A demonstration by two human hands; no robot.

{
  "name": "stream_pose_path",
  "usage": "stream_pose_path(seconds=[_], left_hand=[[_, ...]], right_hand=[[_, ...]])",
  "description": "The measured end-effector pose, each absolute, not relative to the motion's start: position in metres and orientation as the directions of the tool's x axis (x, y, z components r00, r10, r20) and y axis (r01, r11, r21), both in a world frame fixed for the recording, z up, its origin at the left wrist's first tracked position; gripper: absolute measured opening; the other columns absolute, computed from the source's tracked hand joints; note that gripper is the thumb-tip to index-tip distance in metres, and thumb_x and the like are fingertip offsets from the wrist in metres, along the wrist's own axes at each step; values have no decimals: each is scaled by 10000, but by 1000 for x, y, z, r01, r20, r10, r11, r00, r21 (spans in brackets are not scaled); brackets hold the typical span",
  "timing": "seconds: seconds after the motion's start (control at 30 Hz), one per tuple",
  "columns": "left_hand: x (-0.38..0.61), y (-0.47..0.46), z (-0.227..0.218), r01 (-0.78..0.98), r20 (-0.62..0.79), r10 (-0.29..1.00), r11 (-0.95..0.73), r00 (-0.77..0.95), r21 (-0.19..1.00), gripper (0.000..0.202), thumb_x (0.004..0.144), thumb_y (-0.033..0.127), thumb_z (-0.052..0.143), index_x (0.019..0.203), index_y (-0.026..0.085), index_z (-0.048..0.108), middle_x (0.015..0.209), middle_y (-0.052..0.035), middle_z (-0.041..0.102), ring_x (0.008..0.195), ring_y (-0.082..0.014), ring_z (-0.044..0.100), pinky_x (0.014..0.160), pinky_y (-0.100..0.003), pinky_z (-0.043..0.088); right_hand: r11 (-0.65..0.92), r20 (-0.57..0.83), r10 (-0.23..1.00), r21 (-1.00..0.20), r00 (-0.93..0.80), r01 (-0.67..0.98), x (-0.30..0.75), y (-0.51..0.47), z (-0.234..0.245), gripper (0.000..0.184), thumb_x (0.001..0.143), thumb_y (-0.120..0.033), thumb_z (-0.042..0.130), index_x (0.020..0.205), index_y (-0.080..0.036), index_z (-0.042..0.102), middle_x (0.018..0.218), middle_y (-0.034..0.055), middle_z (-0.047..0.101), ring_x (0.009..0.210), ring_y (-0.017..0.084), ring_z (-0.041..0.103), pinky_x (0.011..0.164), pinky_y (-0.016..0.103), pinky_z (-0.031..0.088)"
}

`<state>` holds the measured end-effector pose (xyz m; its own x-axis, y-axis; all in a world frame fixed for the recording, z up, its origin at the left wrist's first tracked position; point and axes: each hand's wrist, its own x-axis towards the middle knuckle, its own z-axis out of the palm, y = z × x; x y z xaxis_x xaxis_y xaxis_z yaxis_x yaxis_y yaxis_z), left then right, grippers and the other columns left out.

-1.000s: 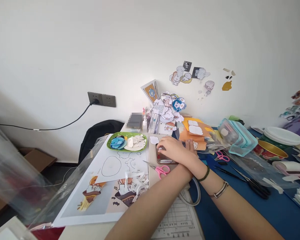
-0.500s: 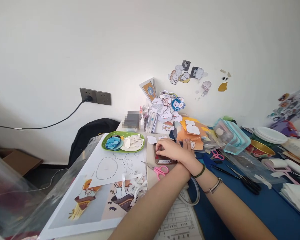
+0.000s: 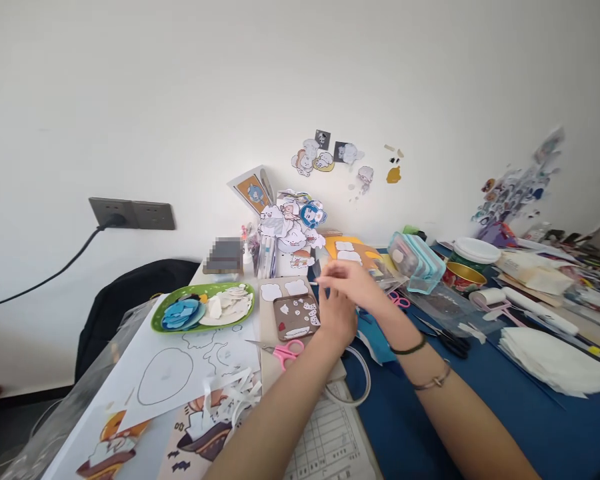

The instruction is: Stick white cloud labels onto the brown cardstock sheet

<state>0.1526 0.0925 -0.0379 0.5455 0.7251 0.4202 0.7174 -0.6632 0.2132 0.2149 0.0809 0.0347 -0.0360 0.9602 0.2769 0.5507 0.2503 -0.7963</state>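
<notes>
My right hand (image 3: 353,283) reaches in from the right, its fingers pinched together at the raised fingertips of my left hand (image 3: 337,319). Whatever lies between the fingers is too small or hidden to name. The right hand partly covers the left fingers. Just left of them lies a shallow brown tray (image 3: 291,319) holding small white spotted paper pieces and a red one. White cloud-shaped cutouts (image 3: 271,292) rest behind the tray. Pink-handled scissors (image 3: 286,353) lie in front of it, pointing left. A roll of tape (image 3: 364,383) is below my wrists.
A green dish (image 3: 156,321) with blue and white pieces stands on the left, by drawn sheets (image 3: 165,377) and paper strips (image 3: 230,390). Black scissors (image 3: 453,341), clear teal boxes (image 3: 420,267) and white tissues (image 3: 550,360) occupy the right. Cutouts (image 3: 295,237) stand against the wall.
My right hand has left the brown tray and come up to my left hand, uncovering the tray's pieces. My left hand has drawn back beside the tray. The view has turned right.
</notes>
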Motion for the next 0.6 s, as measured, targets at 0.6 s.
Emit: stream_pose_path(seconds=[0.6], left_hand=[[149, 95, -32, 708, 431, 717, -672, 549, 216, 442, 829, 168, 485, 1270, 152, 521, 1360, -123, 533, 1235, -257, 476, 1077, -501, 287]], right_hand=[[-106, 17, 876, -968, 482, 227, 321, 85, -49, 306, 905, -321, 576, 1163, -156, 573, 1150, 80, 607, 960, 201, 622, 805, 402, 538]])
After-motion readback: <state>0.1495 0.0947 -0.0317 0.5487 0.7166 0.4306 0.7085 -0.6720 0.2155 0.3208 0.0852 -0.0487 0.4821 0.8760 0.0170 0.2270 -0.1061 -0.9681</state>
